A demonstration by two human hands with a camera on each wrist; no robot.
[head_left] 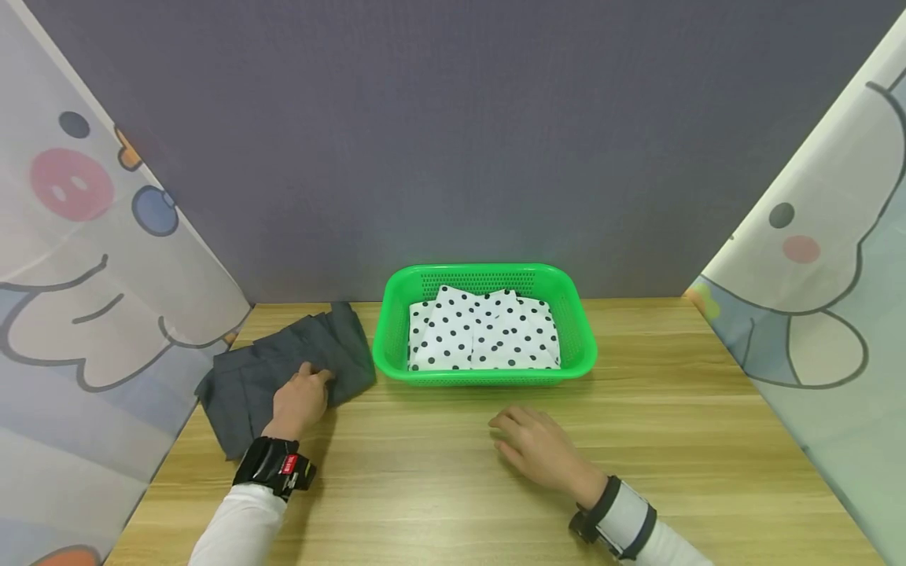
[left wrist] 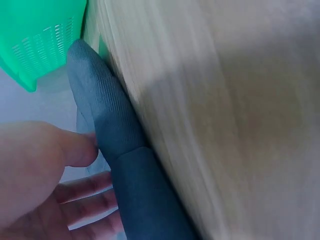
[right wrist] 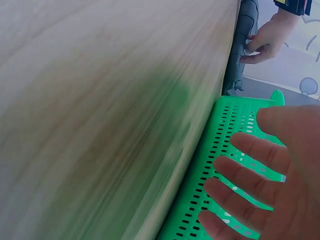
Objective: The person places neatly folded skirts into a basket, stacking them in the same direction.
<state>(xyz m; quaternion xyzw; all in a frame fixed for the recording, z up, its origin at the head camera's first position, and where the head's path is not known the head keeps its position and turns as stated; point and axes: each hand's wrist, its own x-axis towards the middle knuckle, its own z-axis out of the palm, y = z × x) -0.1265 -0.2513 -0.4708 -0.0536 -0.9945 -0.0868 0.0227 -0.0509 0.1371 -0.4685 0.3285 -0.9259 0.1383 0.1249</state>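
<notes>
A dark grey piece of folded cloth (head_left: 262,373) lies on the left of the table, its layers loosely stacked. My left hand (head_left: 300,397) rests over its right part, fingertips touching the fabric. In the left wrist view the thumb (left wrist: 80,150) is at the cloth (left wrist: 120,135) and the other fingers are fairly straight. My right hand (head_left: 538,448) hovers low over the table in front of the basket, holding nothing, its fingers spread in the right wrist view. The green plastic basket (head_left: 484,378) holds white cloth with black dots (head_left: 488,334), folded.
The wooden table (head_left: 425,487) runs back to a dark grey wall panel (head_left: 453,141). Cartoon-printed sheets (head_left: 106,275) stand along the left and right sides. The basket sits near the table's back edge, close to the grey cloth's right end.
</notes>
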